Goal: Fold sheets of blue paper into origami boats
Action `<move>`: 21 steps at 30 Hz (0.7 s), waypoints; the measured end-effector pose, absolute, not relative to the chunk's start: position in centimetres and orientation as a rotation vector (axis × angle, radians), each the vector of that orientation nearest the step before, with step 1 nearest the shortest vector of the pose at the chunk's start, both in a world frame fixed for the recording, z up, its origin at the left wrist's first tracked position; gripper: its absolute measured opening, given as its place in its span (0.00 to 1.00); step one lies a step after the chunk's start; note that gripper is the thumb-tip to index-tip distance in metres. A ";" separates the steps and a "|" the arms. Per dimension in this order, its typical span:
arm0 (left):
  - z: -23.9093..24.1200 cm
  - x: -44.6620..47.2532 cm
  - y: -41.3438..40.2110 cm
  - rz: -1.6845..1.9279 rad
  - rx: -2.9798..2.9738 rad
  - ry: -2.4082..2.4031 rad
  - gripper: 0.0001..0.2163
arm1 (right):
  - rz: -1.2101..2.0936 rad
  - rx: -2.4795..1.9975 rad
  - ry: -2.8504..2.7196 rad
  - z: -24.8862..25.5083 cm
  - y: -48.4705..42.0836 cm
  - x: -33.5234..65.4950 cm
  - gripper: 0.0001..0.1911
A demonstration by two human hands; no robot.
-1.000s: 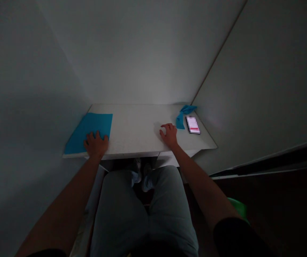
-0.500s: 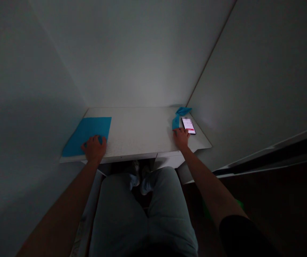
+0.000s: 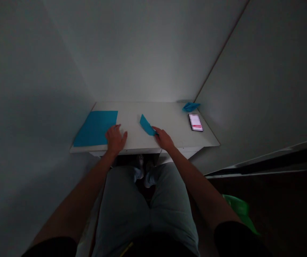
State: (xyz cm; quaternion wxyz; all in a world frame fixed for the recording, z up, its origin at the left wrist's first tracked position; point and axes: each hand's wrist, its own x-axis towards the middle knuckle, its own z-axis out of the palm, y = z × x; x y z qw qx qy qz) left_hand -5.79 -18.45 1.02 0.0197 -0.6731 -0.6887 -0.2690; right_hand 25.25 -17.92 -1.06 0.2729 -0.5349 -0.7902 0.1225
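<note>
Between the thumb and fingers of my right hand (image 3: 164, 138) is a folded piece of blue paper (image 3: 146, 125), held by its right end over the middle of the white desk (image 3: 132, 139). My left hand (image 3: 115, 138) has its fingers spread, at the right edge of a flat blue sheet of paper (image 3: 96, 127) on the desk's left side. It holds nothing. Another folded blue paper piece (image 3: 190, 106), with pointed ends, rests at the back right corner of the desk.
A phone with a lit screen (image 3: 195, 122) lies on the right part of the desk. Walls enclose the desk at the back, left and right. My legs (image 3: 153, 207) are in front of it. A green plastic object (image 3: 237, 207) sits low at the right.
My right hand has moved left from beside the phone, bringing the folded blue paper to mid-desk. My left hand has slid right, off the middle of the blue sheet. The view has shifted slightly.
</note>
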 end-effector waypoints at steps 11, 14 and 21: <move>-0.2 4.6 -15.1 -1.287 -2.120 -2.293 0.28 | 0.231 -1.097 -2.344 -1.5 -17.9 26.0 0.14; -0.8 4.0 -14.9 -1.469 -2.254 -2.156 0.30 | 0.195 -1.053 -2.400 -1.3 -18.0 25.9 0.16; -1.3 4.1 -15.6 -1.785 -2.700 -1.770 0.50 | 0.171 -1.058 -2.442 -0.9 -18.2 25.7 0.21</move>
